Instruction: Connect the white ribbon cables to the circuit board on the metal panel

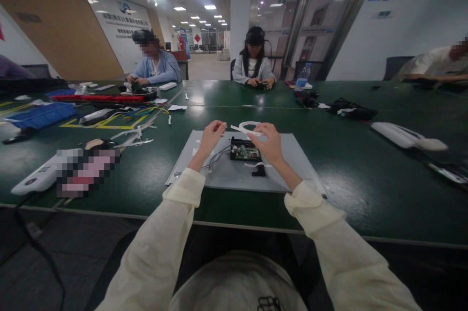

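Observation:
A grey panel (292, 155) lies on the green table in front of me, bearing a black-framed circuit board (245, 150) with grey cables running off its left side. My right hand (268, 143) is closed on a white strip (241, 129), above the board's right side. The strip's free end points left toward my left hand (215, 134), whose fingertips are pinched together; anything between them is too small to make out. Behind the right fingers a white ring-shaped roll (248, 125) shows in part. A black piece (259, 170) lies on the panel below the board.
At the left are a blue tray (44, 115), a red power strip (98, 98), loose wires and a white device (46, 174). Another white device (397, 135) lies at the right. Two people sit across the table; a bottle (302, 77) and a black bag (351, 108) are at the back right.

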The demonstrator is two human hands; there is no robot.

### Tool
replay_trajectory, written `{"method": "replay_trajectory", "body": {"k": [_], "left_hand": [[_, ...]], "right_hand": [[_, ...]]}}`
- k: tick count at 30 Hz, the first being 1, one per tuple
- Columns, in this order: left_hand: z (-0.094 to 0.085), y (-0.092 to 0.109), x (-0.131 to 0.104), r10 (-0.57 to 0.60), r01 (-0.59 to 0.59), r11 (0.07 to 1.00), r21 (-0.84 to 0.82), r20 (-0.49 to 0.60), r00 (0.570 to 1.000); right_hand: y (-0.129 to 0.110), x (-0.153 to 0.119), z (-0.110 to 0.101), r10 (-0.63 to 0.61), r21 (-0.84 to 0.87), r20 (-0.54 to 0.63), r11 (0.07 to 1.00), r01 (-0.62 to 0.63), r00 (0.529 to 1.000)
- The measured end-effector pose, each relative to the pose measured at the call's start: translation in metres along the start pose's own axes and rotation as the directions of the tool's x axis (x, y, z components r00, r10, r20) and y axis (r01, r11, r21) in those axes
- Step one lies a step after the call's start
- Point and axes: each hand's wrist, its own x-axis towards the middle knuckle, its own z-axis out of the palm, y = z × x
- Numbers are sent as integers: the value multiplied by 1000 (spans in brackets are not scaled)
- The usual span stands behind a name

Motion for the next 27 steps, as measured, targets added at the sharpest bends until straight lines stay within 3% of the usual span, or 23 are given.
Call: {"method": "replay_trajectory", "body": {"k": [6, 10, 20, 27], "left_hand": [[2, -4, 0, 47, -53, 993, 108, 64, 997], [0, 0, -1, 78, -82, 988, 134, 35, 996], [2, -5, 0, 130, -131, 981, 140, 17, 991], [0, -10, 3, 123, -110, 969, 223, -45, 991]], "right_hand": [[-3, 0, -1, -21, 17, 36, 1000, 21, 999], [-2, -1, -1, 10, 4, 43, 1000, -10, 999], [28, -2, 8, 214, -279, 127, 945, -172, 968], [34, -3, 8, 294, -247, 186, 938, -245, 938]]}}
